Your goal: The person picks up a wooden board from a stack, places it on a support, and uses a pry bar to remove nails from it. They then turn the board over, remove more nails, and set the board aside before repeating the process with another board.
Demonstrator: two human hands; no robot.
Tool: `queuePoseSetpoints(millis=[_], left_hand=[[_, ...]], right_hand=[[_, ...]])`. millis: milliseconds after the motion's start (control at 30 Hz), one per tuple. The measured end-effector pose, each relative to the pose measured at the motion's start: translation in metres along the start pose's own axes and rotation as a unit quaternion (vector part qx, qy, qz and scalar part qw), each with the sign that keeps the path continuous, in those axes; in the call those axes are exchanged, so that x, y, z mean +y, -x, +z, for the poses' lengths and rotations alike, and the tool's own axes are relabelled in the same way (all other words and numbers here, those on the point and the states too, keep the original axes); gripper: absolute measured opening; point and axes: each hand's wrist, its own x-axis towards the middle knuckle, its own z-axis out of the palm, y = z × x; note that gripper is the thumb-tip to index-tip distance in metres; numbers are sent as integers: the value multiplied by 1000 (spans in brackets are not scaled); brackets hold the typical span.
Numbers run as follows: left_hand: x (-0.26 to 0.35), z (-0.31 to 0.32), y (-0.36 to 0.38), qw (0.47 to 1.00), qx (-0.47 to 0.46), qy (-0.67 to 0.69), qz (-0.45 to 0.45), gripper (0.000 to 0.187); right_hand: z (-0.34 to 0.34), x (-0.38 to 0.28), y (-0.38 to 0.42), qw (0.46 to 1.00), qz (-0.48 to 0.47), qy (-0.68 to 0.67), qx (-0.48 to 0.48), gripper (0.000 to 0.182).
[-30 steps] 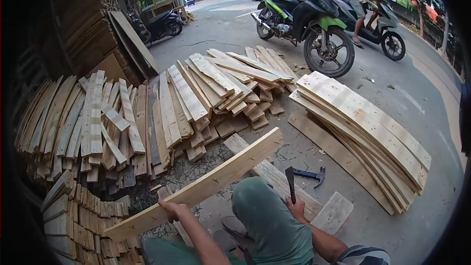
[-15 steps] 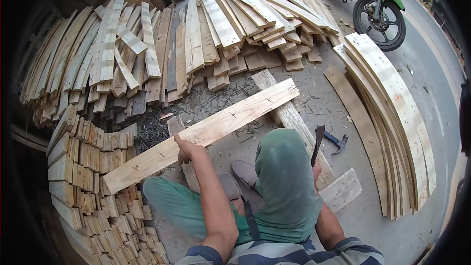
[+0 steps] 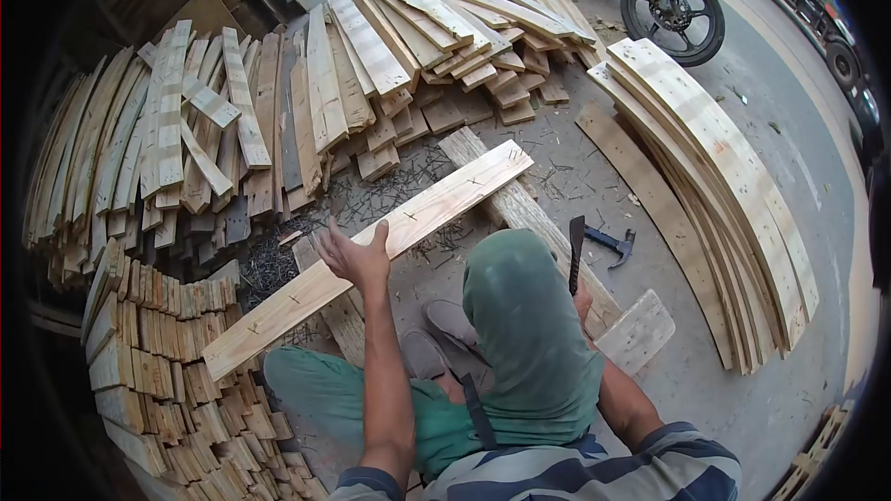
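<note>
A pale wooden plank (image 3: 436, 209) lies slantwise in front of me, with several nails standing out of its face. My left hand (image 3: 357, 258) is over the plank's middle, open, its fingers and thumb spread. The plank's far end rests across a thick weathered beam (image 3: 534, 213), and its lower part crosses another wooden support (image 3: 339, 320). Beside my raised knee, my right hand (image 3: 583, 301) is closed around a dark pry bar (image 3: 575, 246) with a flat upper end; the knee partly hides that hand. A blue-and-black claw hammer (image 3: 608, 242) lies on the ground just beyond it.
Large piles of boards (image 3: 390, 46) spread along the back and left. Short cut pieces (image 3: 176, 343) are stacked at lower left. Long planks (image 3: 715, 158) lie at right. Loose nails (image 3: 269, 264) litter the ground. A motorcycle (image 3: 673, 0) and a truck (image 3: 817, 19) are at upper right.
My left hand has gone from gripping the plank's edge to spread fingers over it. The view has shifted, and a truck now shows at upper right. The right hand keeps its pry bar.
</note>
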Motion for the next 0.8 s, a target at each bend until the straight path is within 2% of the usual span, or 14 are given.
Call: queuePoseSetpoints(millis=[33,100,133,200,233,333,467,533,567,633,733,800], left_hand=[[5,2,-6,1000,-9,0,7,119],[14,8,-22,954,-138,-195,178,125],[9,11,-28,954,-137,-192,186,125],[-10,21,-41,868,-325,-287,242,125],[-25,27,-47,860,-378,-236,251,125],[-24,37,-46,855,-360,-273,255,121],[8,63,-19,870,-328,-214,299,115],[15,91,-11,860,-356,-196,308,113],[19,93,-7,861,-361,-190,304,113],[24,98,5,857,-351,-208,314,114],[1,89,10,835,-387,-257,294,116],[-33,82,17,838,-366,-259,311,118]], right_hand=[[-3,-4,3,1000,6,5,9,36],[-6,-14,1,998,55,15,-18,36],[-7,-19,0,996,77,19,-33,37],[-8,-25,-1,999,50,16,-10,38],[-10,-26,-2,998,50,31,-18,38],[-10,-29,-6,998,41,43,-12,40],[-6,-32,-1,997,65,43,-6,41],[-5,-31,3,996,40,77,30,42],[-7,-29,1,995,38,85,27,42],[-13,-22,-5,996,63,56,-42,45],[-14,-13,-6,997,58,7,-54,48],[-12,-26,-17,993,87,24,-73,50]])
